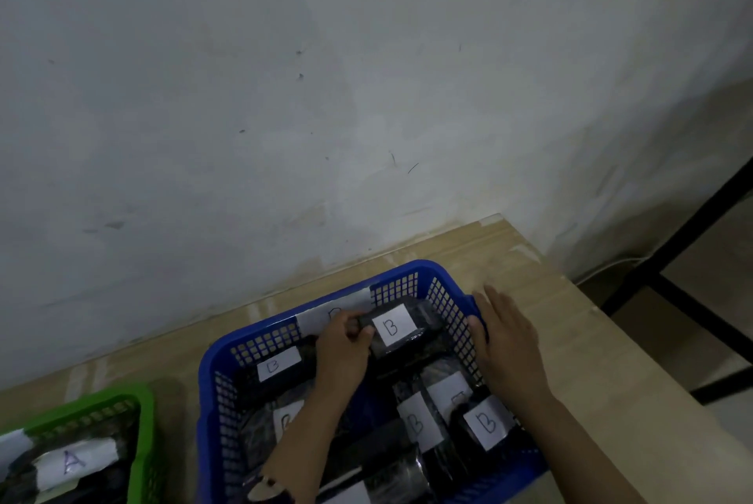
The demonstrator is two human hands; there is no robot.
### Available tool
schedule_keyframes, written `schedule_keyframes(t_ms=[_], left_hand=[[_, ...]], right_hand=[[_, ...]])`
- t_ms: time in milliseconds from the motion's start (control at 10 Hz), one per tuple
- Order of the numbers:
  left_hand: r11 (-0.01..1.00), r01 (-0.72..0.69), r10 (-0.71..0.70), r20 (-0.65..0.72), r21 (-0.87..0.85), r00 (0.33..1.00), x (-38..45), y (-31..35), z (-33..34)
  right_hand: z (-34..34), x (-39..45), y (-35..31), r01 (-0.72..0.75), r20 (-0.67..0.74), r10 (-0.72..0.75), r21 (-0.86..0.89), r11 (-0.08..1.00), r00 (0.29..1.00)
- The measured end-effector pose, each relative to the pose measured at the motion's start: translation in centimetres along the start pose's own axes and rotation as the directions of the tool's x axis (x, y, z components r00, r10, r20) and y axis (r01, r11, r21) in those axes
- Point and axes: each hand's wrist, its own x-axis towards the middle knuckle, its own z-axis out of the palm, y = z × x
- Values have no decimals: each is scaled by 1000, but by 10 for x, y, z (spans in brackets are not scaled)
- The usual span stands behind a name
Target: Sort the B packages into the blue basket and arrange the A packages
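left hand grips B package in blue basket | right hand on rim

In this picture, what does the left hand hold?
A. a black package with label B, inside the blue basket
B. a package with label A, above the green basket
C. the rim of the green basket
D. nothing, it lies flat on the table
A: the left hand curls its fingers round the end of a black B package within the blue basket, while the right hand rests on the basket's right rim.
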Motion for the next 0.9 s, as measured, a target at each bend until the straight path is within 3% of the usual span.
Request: schedule_keyframes(t_ms=[300, 500, 700, 800, 900], left_hand=[[966, -102, 119, -60, 237, 991, 11, -13, 36], [962, -158, 173, -51, 222, 984, 1, -4, 39], [935, -220, 244, -58, 278, 968, -45, 3, -13], [940, -172, 207, -90, 294, 974, -81, -6, -61], [950, -76, 145, -211, 304, 967, -111, -21, -106]], right_hand=[[3, 0, 2, 17, 26, -20, 94, 995, 999], [1, -2, -1, 6, 43, -10, 85, 996, 999], [-11, -21, -26, 95, -75, -94, 18, 995, 993], [-3, -47, -66, 165, -88, -159, 70, 984, 983], [12, -74, -113, 315, -24, -315, 143, 938, 949]])
